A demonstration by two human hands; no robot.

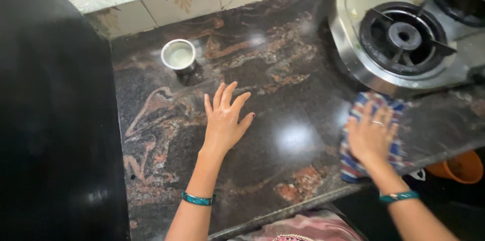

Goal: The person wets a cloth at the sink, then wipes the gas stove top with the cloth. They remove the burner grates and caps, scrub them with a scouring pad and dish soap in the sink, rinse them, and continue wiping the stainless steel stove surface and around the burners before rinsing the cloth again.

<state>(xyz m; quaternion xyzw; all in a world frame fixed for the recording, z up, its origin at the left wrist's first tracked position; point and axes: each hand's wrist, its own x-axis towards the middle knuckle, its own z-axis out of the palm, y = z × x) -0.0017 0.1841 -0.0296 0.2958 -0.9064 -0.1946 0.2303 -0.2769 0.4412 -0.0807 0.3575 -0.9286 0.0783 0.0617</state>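
The right hand (pixel 371 135) is lying flat with fingers spread, pressing down on a striped cloth (pixel 368 140) that is sitting on the dark stone desk (pixel 283 135) just in front of the steel gas stove (pixel 404 34). The left hand (pixel 225 119) is resting open and empty on the desk, well to the left of the stove, with a small steel cup (pixel 179 55) standing beyond it.

Granite counter (pixel 283 140) bears cup (pixel 178 55), stove (pixel 399 39), cloth (pixel 371 140).

My one camera sits on the head, looking steeply down at the counter (pixel 283 135); close, within arm's reach; no second view.
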